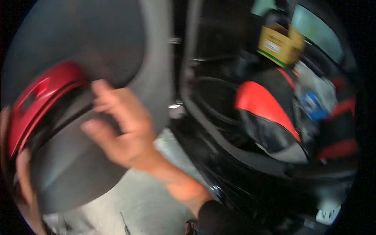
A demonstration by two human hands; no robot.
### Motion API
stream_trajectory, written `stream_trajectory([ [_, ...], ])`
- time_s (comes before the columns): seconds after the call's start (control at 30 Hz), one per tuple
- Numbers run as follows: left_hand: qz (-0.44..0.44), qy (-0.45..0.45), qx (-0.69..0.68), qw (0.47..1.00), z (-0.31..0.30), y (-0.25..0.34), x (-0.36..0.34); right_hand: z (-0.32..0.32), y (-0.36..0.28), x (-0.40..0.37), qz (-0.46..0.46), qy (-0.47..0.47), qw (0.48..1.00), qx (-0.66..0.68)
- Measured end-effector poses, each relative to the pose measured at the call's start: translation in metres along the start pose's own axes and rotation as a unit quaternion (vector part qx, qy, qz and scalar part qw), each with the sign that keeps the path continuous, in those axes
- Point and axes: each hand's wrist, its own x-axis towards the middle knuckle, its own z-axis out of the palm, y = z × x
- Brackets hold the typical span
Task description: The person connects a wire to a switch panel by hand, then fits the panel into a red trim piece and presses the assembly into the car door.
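A dark grey car door panel with a glossy red armrest trim fills the left side. My left hand is at its far left edge, its fingers lying around the end of the red trim and partly cut off by the view's border. My right hand is held over the panel, just right of the armrest, blurred by motion. Its fingers are apart, thumb pointing left, with nothing in them.
At right, the open car doorway shows a black and red seat. A yellow cardboard box and a clear plastic bag with something blue are inside. A thin dark tool lies on the pale floor.
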Motion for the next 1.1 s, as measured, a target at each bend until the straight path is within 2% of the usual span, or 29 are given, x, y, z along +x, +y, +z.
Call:
stream_trajectory([
  [0.03,0.031,0.022,-0.030,0.999,0.009,0.000,0.009,0.009,0.003,-0.003,-0.005,0.013,0.999,0.042],
  [0.1,0.078,0.061,-0.053,0.994,0.014,-0.009,0.022,0.016,0.004,0.002,-0.032,0.017,0.999,0.035],
  [0.13,0.075,0.062,-0.044,0.994,0.011,-0.014,0.019,0.023,0.003,0.007,-0.040,0.006,0.998,0.056],
  [0.17,0.054,0.057,-0.040,0.996,0.009,-0.014,0.019,0.023,0.001,0.016,-0.068,0.013,0.997,0.017],
  [0.2,0.006,0.048,-0.046,0.998,0.008,-0.011,0.016,0.018,-0.002,0.028,-0.096,0.019,0.995,0.000],
  [0.27,-0.059,0.042,-0.052,0.996,0.002,-0.007,0.014,0.019,-0.005,0.041,-0.040,0.026,0.999,-0.020],
  [0.33,-0.028,0.020,0.003,0.999,-0.016,0.001,0.030,0.022,-0.010,0.050,0.042,0.049,0.998,0.010],
  [0.4,-0.043,-0.010,-0.003,0.999,-0.023,0.000,0.028,0.021,-0.006,0.055,0.080,0.039,0.995,0.042],
  [0.43,-0.050,-0.024,-0.019,0.998,-0.025,-0.001,0.028,0.020,-0.002,0.057,0.063,0.034,0.997,-0.001],
  [0.53,-0.066,-0.071,-0.124,0.988,-0.032,-0.009,0.029,0.025,0.000,0.059,0.041,0.040,0.997,0.046],
  [0.6,-0.068,-0.099,-0.176,0.977,-0.038,-0.015,0.031,0.027,0.001,0.059,0.029,0.045,0.998,0.027],
  [0.73,-0.074,-0.151,-0.197,0.966,-0.048,-0.031,0.044,0.028,0.000,0.064,0.034,0.044,0.998,0.032],
  [0.83,-0.063,-0.154,-0.192,0.967,-0.051,-0.037,0.050,0.029,0.002,0.062,0.044,0.044,0.997,0.054],
  [0.97,-0.109,-0.182,-0.221,0.952,-0.064,-0.034,0.062,0.025,-0.001,0.066,0.039,0.035,0.997,0.049],
  [1.07,-0.061,-0.218,-0.193,0.955,-0.073,-0.040,0.067,0.025,-0.006,0.068,0.050,0.034,0.996,0.065],
  [1.1,-0.092,-0.240,-0.207,0.944,-0.077,-0.038,0.069,0.024,-0.006,0.068,0.054,0.034,0.996,0.066],
])
